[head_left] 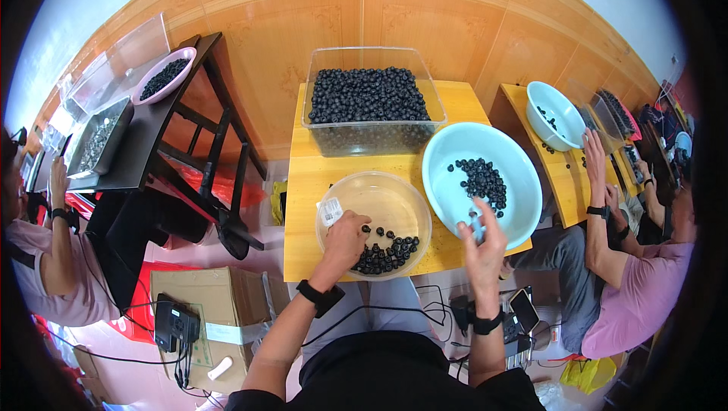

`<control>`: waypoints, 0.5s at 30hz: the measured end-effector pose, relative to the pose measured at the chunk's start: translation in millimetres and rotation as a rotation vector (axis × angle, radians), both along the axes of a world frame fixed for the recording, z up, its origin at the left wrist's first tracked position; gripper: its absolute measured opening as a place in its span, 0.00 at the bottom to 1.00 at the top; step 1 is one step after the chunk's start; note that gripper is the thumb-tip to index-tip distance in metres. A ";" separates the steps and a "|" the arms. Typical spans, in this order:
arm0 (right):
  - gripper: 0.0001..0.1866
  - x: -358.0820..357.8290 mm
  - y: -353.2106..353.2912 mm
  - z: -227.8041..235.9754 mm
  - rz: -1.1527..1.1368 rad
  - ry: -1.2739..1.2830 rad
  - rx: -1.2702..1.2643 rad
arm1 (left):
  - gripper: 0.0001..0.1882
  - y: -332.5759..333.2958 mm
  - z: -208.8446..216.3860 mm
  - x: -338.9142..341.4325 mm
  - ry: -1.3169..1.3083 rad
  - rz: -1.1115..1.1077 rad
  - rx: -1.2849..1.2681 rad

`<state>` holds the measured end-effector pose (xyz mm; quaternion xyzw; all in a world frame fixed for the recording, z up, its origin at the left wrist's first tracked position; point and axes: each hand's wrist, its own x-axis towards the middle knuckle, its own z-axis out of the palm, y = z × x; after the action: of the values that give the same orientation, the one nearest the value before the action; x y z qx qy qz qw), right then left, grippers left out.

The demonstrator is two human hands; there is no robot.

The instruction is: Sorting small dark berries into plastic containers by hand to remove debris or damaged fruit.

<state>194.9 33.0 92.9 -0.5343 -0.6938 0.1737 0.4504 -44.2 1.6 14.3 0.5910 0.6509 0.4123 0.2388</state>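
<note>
A clear round bowl [412,191] stands on the yellow wooden table, with small black round pieces [385,256] heaped at its near side. My left hand [346,243] reaches over the bowl's left rim, its bent fingers closed at one black piece. Beside it is a light blue basin [523,191] holding a loose pile of similar black pieces [485,182]. Above the basin's near rim, my right hand [486,253] is slightly blurred; a small bluish-grey thing [475,223] shows between thumb and forefinger, too unclear to name. A white label [330,211] sticks to the bowl.
Behind the bowl, a clear rectangular tub [371,140] is full of black pieces. Co-workers sit left and right at tables; one hand [594,155] touches another blue basin [540,98]. A cardboard box [220,297] and cables lie on the floor.
</note>
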 end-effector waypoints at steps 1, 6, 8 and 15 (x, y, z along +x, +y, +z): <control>0.25 -1.8 -6.1 -8.0 0.053 -0.044 0.048 | 0.11 3.5 -3.4 2.6 0.118 -0.057 0.055; 0.18 -12.5 -29.7 -41.6 0.135 -0.049 0.091 | 0.12 11.5 -13.7 13.2 0.398 -0.135 0.020; 0.13 -18.7 -41.4 -41.3 0.226 -0.032 -0.139 | 0.08 11.7 -19.1 10.4 0.439 -0.100 -0.060; 0.10 -25.0 -47.9 -46.4 0.271 -0.040 -0.165 | 0.12 8.0 -7.2 11.2 0.338 -0.121 -0.040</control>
<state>169.9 -14.9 46.5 -0.4743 -0.7518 0.2788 0.3635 -33.0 9.7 7.1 0.6849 0.6534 0.2789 0.1622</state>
